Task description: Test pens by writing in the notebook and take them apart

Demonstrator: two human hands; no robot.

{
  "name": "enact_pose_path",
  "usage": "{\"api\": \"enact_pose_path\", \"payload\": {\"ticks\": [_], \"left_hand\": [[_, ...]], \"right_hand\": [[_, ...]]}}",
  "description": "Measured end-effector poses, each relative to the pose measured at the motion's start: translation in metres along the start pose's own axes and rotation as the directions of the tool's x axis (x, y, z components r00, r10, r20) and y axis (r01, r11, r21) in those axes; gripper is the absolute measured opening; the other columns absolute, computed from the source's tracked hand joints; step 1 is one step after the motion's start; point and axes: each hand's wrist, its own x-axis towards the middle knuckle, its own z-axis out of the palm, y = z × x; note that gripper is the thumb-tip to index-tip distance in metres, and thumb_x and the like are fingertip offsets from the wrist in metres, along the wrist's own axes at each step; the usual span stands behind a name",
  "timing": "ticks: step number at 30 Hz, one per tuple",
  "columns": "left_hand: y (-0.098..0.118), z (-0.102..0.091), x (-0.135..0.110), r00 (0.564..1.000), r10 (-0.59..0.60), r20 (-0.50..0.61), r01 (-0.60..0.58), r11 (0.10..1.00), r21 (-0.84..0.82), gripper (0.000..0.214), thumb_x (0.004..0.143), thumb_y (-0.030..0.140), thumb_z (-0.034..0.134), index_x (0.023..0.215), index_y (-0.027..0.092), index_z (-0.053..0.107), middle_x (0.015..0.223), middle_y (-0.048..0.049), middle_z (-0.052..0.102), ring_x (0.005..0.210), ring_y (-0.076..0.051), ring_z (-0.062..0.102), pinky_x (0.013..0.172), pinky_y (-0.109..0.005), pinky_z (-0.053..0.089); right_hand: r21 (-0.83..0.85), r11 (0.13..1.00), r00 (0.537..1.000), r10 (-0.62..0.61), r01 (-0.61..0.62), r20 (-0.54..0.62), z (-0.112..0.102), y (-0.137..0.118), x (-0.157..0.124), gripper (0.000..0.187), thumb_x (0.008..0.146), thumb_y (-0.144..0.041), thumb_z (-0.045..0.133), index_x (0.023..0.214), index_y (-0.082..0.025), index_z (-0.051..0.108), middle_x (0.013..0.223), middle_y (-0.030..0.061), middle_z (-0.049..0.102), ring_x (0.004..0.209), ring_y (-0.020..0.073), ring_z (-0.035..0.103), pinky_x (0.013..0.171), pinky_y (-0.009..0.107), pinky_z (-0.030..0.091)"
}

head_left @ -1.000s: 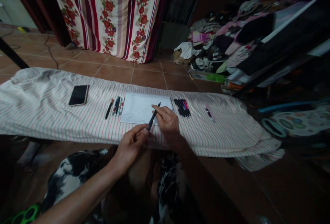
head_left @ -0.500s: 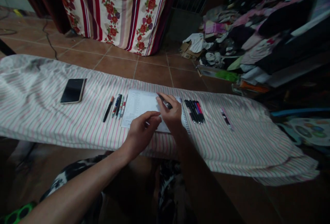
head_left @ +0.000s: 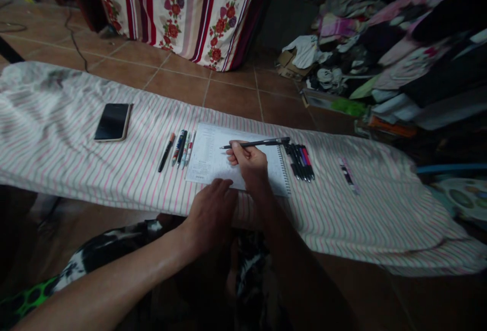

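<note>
A spiral-bound notebook (head_left: 207, 156) with a printed white page lies on the striped cloth. My right hand (head_left: 251, 161) is closed around a black pen (head_left: 266, 142) above the page. The pen lies nearly level, its silver tip pointing left and its black end to the right. My left hand (head_left: 213, 206) rests at the notebook's near edge, back up and holding nothing that I can see; its fingers are partly hidden. Right of the spiral is a row of several black pens (head_left: 297, 163), with purple and pink ones. On the left side several patterned pens (head_left: 180, 151) lie beside an orange-ended black pen (head_left: 166, 153).
A phone (head_left: 113, 122) lies farther left on the striped cloth (head_left: 144, 161). To the right is a pink-and-black pen-like item (head_left: 348, 174). Beyond the cloth are a tiled floor (head_left: 232, 97), a floral curtain (head_left: 198, 11) and a heap of clothes (head_left: 380, 41).
The pen in my right hand has turned from a tucked, mostly covered position to nearly level, showing its length. My left hand has drawn down to the notebook's near edge. The view has shifted slightly.
</note>
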Motion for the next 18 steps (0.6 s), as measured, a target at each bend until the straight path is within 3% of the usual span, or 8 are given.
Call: {"api": "enact_pose_path", "payload": {"ticks": [3, 6, 13, 18], "left_hand": [[0.001, 0.003, -0.009, 0.997, 0.045, 0.064, -0.053, 0.989, 0.138, 0.037, 0.083, 0.017, 0.046, 0.118, 0.006, 0.051, 0.129, -0.0197, 0.049, 0.127, -0.031, 0.036, 0.099, -0.043, 0.038], [0.002, 0.004, -0.019, 0.995, 0.016, 0.094, -0.035, 0.978, 0.208, 0.051, 0.083, 0.023, 0.046, 0.130, 0.007, 0.039, 0.140, -0.0199, 0.037, 0.133, -0.032, 0.024, 0.105, -0.047, 0.029], [-0.013, 0.007, -0.037, 0.991, -0.055, 0.121, 0.019, 0.961, 0.276, 0.059, 0.081, 0.038, 0.051, 0.132, 0.011, 0.040, 0.142, -0.0213, 0.033, 0.134, -0.036, 0.019, 0.105, -0.053, 0.024], [-0.028, 0.004, -0.037, 0.996, -0.056, 0.068, 0.034, 0.956, 0.290, 0.048, 0.083, 0.027, 0.048, 0.128, 0.010, 0.044, 0.140, -0.0221, 0.036, 0.133, -0.034, 0.023, 0.104, -0.050, 0.027]], "right_hand": [[-0.028, 0.999, 0.996, 0.042, -0.040, 0.085, 0.008, 0.000, -0.011, 0.028, 0.073, -0.040, 0.059, 0.080, -0.014, 0.063, 0.062, 0.0020, 0.064, 0.051, 0.0103, 0.057, 0.048, 0.022, 0.046], [-0.092, 0.995, 0.982, 0.060, -0.044, 0.179, 0.013, 0.002, -0.022, 0.021, 0.071, -0.036, 0.060, 0.078, -0.016, 0.061, 0.059, -0.0009, 0.061, 0.051, 0.0105, 0.056, 0.049, 0.021, 0.045], [-0.185, 0.983, 0.972, 0.028, 0.015, 0.232, 0.012, 0.022, -0.036, 0.017, 0.072, -0.035, 0.059, 0.076, -0.019, 0.059, 0.065, 0.0000, 0.063, 0.059, 0.0137, 0.060, 0.056, 0.023, 0.047], [-0.196, 0.979, 0.977, -0.020, 0.063, 0.212, 0.012, 0.022, -0.032, 0.018, 0.074, -0.036, 0.057, 0.077, -0.019, 0.059, 0.061, -0.0008, 0.061, 0.055, 0.0121, 0.057, 0.052, 0.022, 0.046]]}}
